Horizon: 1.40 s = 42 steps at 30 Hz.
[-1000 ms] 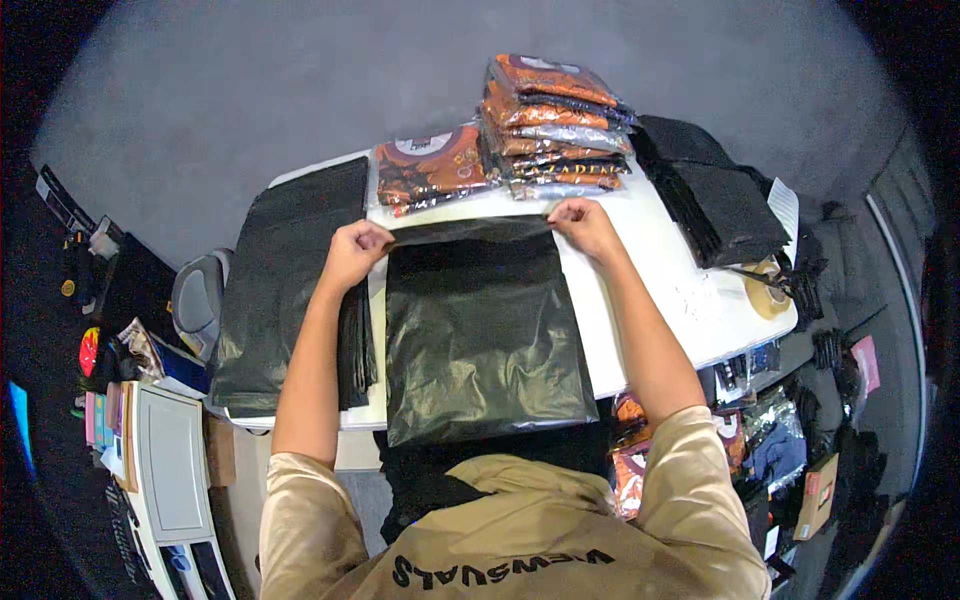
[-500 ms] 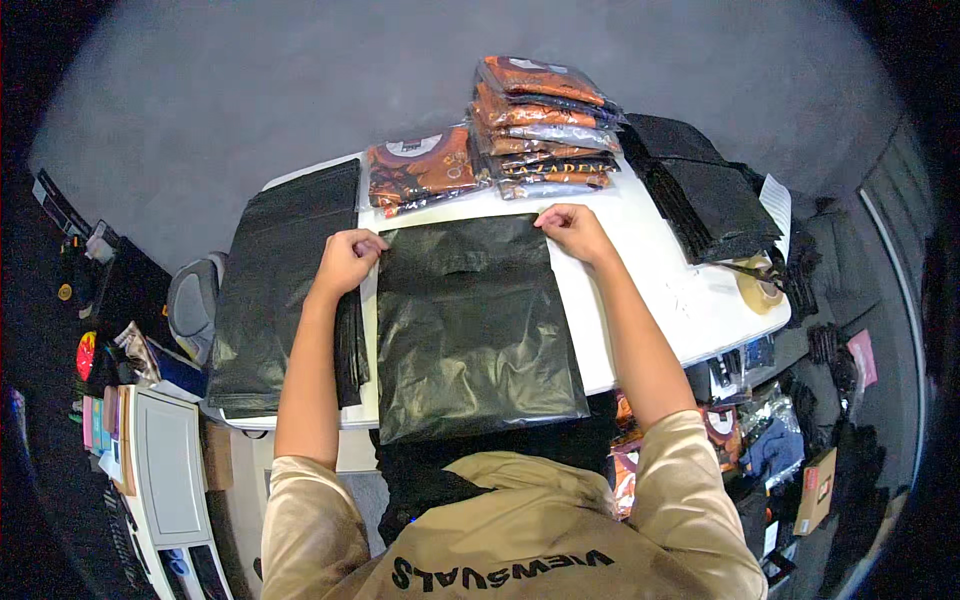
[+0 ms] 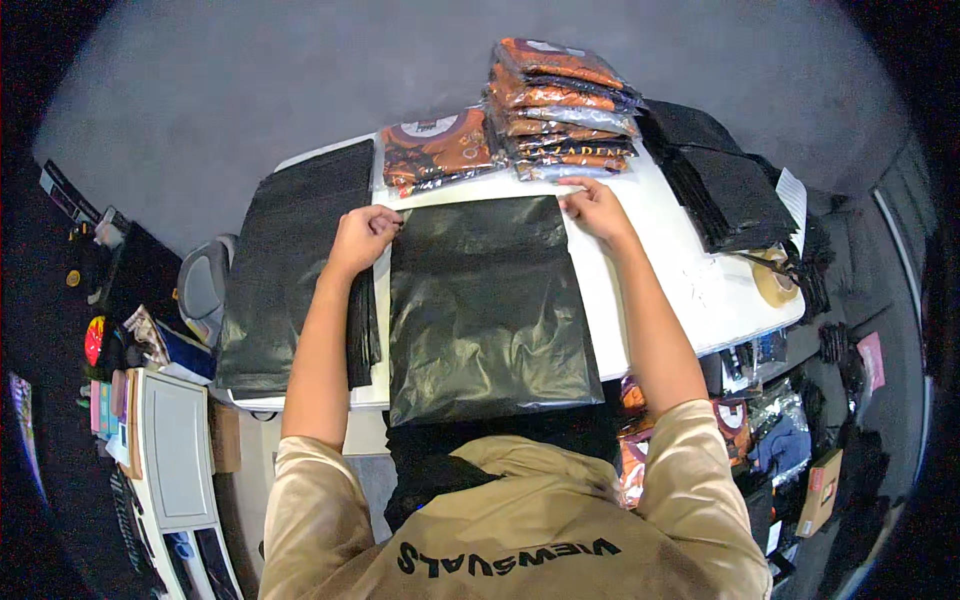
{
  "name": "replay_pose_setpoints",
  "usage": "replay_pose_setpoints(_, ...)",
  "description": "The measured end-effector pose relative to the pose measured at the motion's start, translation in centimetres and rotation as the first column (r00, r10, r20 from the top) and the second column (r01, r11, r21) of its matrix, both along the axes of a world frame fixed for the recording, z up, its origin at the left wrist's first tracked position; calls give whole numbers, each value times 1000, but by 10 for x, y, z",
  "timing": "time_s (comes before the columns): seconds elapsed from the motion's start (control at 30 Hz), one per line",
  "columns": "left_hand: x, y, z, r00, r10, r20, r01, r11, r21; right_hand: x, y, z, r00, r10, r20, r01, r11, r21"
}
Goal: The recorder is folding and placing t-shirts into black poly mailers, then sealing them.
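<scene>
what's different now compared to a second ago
The right hand has opened its pinch at the top right corner of the black plastic bag. The lighter, see-through strip along the bag's top edge now looks dark and flat. The left hand stays at the top left corner; the bag stack and packaged shirts stayed put.
</scene>
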<state>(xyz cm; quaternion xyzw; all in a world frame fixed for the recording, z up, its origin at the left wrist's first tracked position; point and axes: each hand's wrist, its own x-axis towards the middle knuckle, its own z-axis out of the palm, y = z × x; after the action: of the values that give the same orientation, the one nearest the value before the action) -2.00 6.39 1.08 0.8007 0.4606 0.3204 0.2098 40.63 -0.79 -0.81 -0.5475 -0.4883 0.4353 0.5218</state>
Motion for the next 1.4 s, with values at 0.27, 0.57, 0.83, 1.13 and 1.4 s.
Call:
replay_pose_setpoints(0.27,3,-2,0,1000,-14,11,14,1000,13,0,-7,2,990,0,143,-5,1000,30)
replay_pose_setpoints(0.57,1,-2,-3,999,-30,37,30,1000,-4,1,-12,4,966,23,257,-30,999,23)
replay_pose_setpoints(0.83,2,-4,1,999,-47,-7,47,999,8,1,-9,6,950,15,313,-21,1000,15)
replay_pose_setpoints(1.13,4,-2,3,998,-61,-6,61,998,5,-2,-15,7,960,4,280,-10,1000,18)
replay_pose_setpoints(1.4,6,-3,-1,999,-50,8,50,999,11,-6,-16,7,836,-69,545,-26,986,165)
